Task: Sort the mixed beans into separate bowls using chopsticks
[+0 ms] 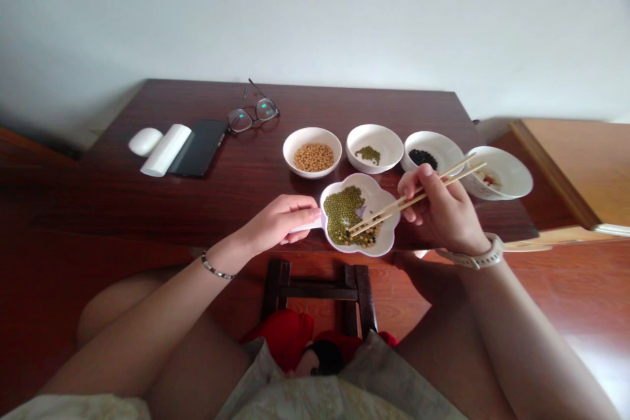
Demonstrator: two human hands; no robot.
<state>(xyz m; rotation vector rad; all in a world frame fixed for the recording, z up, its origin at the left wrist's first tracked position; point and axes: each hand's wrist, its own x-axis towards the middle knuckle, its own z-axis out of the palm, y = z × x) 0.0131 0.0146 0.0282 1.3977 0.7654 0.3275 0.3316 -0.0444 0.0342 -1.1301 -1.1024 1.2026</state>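
Observation:
My right hand (440, 210) grips a pair of wooden chopsticks (418, 195), their tips down among mixed green and yellow beans in a white flower-shaped dish (381, 200) at the table's near edge. My left hand (280, 220) holds that dish by its left side handle. Behind it stand three white bowls: one with yellow soybeans (312, 151), one with a few green beans (375, 146), one with black beans (430, 149). A fourth white bowl (504, 172) at the right holds a few reddish beans.
On the dark wooden table (147, 203), at the left, lie a white mouse (145, 141), a white cylinder (166, 149), a black phone (201, 146) and glasses (253, 113). A small wooden stool (315, 285) stands below the table edge. A light wooden surface (575, 164) is at right.

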